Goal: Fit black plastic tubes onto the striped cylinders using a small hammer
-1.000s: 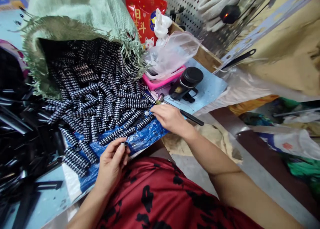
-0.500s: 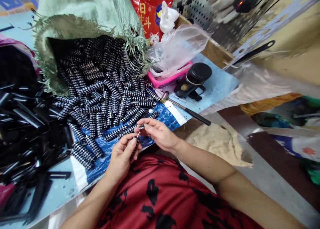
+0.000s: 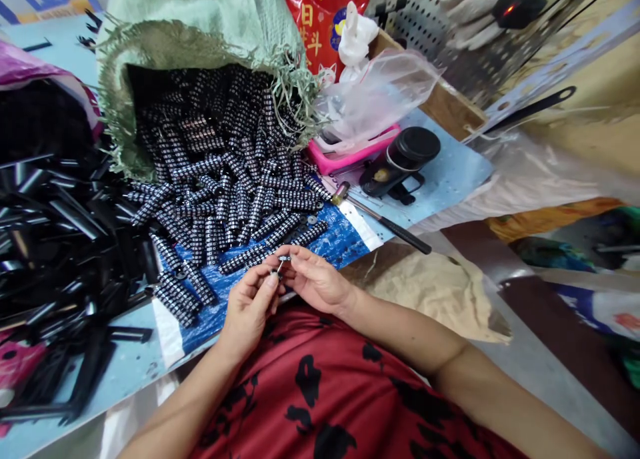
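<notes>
My left hand (image 3: pixel 254 299) is closed, thumb against fingers, around a small dark piece with a thin metal pin (image 3: pixel 281 265) sticking up from it. Most of that piece is hidden in my fingers. Close beside it, my right hand (image 3: pixel 317 279) pinches a small black ring with white marks (image 3: pixel 285 258) at the pin's upper end. I cannot tell whether the ring sits on the pin. Just beyond my hands lies a heap of black cylinders with white marks (image 3: pixel 235 205), spilling from a frayed pale-green woven sack (image 3: pixel 200 42) onto a blue sheet (image 3: pixel 197 332).
Shiny black parts (image 3: pixel 55 232) are piled at left, beside a purple bag (image 3: pixel 40 65). A hammer (image 3: pixel 387 222) lies near the right table edge. Behind it stand a black lidded flask (image 3: pixel 395 162) and a pink tray (image 3: pixel 327 162) under clear plastic. A red packet (image 3: pixel 320 19) is farther back.
The whole view has shifted, so the table things appear farther right. Both hands stay together; the dark piece in my left hand shows less below the fingers than before.
</notes>
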Tool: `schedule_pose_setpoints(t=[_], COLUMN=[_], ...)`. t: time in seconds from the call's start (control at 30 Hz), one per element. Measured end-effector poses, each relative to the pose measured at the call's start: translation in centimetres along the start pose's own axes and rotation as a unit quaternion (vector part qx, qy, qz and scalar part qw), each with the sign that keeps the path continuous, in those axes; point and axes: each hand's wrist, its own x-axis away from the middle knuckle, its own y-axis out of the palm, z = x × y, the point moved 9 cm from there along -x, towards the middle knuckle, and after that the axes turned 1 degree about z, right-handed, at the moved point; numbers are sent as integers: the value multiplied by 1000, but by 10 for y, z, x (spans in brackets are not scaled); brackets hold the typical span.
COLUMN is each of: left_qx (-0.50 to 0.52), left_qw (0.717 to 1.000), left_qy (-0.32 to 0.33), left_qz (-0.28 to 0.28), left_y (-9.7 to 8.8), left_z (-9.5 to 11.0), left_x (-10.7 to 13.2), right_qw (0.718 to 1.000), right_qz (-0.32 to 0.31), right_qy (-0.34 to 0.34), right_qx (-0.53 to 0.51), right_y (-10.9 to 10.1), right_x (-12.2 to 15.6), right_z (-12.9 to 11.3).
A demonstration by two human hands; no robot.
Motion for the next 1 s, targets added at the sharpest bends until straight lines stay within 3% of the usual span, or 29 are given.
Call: schedule_pose_setpoints(t=[0.17, 0.33, 0.43, 0.5, 0.57, 0.6, 0.63, 0.7, 0.73, 0.77, 0.8, 0.87, 1.0], left_qx=[-7, 2, 20, 36, 39, 34, 29, 30, 39, 54, 71, 99, 124], left_qw=[1000, 1000, 1000, 999, 999, 999, 999, 999, 999, 998, 997, 994, 989], left_qy=[7, 2, 5, 15, 24, 23, 19, 7, -2, -10, -17, -32, -54], left_qz=[-23, -12, -8, -4, 6, 12, 17, 28, 33, 37, 40, 42, 52], left_y=[0, -1, 2, 2, 0, -2, -4, -6, -5, -5, -4, -2, -8], left_z=[2, -1, -3, -2, 2, 3, 4, 6, 6, 5, 5, 4, 2], left_x=[1, 0, 1, 2, 3, 3, 3, 1, 0, -1, -2, -3, -1], right_qw=[1000, 1000, 992, 960, 882, 816, 732, 527, 446, 389, 353, 321, 322], right_qz=[5, 0, -21, -36, -24, 5, 44, 143, 169, 179, 177, 160, 128], right_qy=[4, 4, -38, -100, -182, -218, -241, -215, -166, -117, -75, -29, -18], right_qx=[-12, 13, 122, 258, 434, 535, 636, 810, 863, 896, 916, 933, 938], right_y=[1, 0, 0, 3, 8, 10, 11, 8, 4, -1, -5, -9, -13], right_x=[1, -1, 0, 4, 8, 9, 8, -1, -9, -18, -25, -36, -41], right_z=[0, 4, 2, -12, -39, -57, -75, -110, -122, -131, -137, -140, -136])
